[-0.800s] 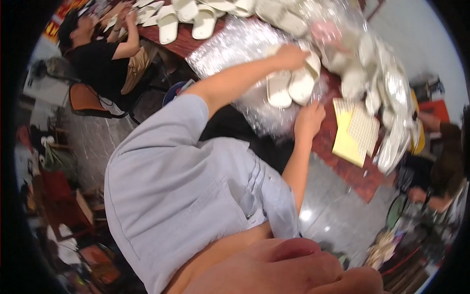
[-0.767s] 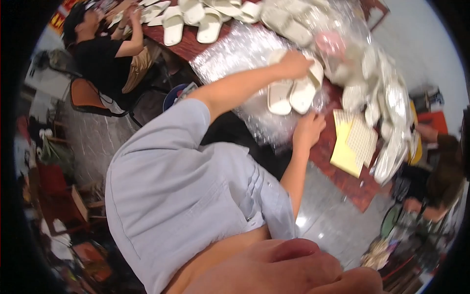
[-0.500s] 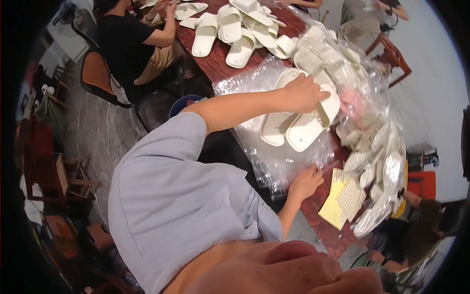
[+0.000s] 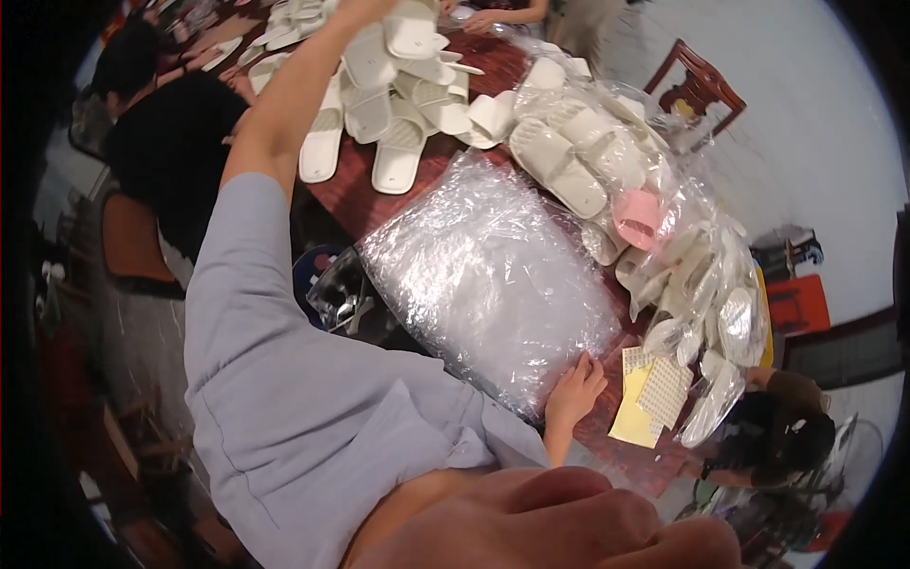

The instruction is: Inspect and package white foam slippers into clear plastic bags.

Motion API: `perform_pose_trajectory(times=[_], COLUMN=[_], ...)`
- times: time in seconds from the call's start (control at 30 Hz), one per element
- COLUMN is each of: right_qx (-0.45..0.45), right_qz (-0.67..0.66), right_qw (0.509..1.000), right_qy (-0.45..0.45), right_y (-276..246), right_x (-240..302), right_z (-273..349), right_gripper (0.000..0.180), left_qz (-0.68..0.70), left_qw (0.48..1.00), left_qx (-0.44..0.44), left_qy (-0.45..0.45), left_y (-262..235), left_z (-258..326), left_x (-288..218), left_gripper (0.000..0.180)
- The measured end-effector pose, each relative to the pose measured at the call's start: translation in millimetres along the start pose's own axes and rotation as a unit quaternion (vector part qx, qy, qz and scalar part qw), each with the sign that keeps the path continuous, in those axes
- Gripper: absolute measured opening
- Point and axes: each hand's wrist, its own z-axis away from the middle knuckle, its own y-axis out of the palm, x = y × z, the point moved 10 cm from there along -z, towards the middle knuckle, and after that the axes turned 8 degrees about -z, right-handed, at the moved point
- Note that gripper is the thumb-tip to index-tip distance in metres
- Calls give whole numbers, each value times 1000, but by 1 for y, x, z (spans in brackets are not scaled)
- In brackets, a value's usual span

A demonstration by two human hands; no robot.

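My left arm stretches far forward to the left, and my left hand (image 4: 366, 8) is at the top edge of the view, over a pile of white slippers (image 4: 399, 150). Its fingers are cut off there, so I cannot tell whether it holds the white slipper (image 4: 413, 30) beside it. Flat on the table in front of me lies a stack of clear plastic bags (image 4: 483, 284) with nothing on top. My right hand (image 4: 575, 391) rests at the near right corner of the bags, its fingers apart and holding nothing.
Bagged white slippers (image 4: 559, 171) line the table's right side, with a pink slipper (image 4: 637, 218) among them. Yellow sticker sheets (image 4: 640, 403) lie right of my right hand. A person in black (image 4: 175, 142) sits at the left; others are around the table.
My left hand has left the bags, moving forward and left to the slipper pile. The pair of slippers it gripped is off the bags. My right hand stays at their corner; the view has shifted.
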Motion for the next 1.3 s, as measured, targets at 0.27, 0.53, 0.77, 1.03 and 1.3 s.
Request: perform_pose_trajectory(times=[0.27,0.53,0.77,1.03,1.3], right_qx=[-29,-23,-50,8,-34], right_qz=[19,-9,-52,-117,-220], right_qw=[999,999,997,993,972], right_qy=[-19,21,2,0,-79], right_y=[-5,-4,-10,-18,-56], right_x=[6,-7,4,0,15], right_z=[-3,-6,-6,-11,-39], right_gripper=[42,43,42,36,29], left_qz=[59,411,397,442,411], left_qw=[990,738,724,762,778], left_qx=[-57,36,173,103,97], left_qy=[113,534,537,463,465], left_y=[-21,-194,-188,-174,-173], left_z=[22,302,424,439,443], left_x=[-126,-411,-482,-472,-474], left_gripper=[46,53,53,54,54])
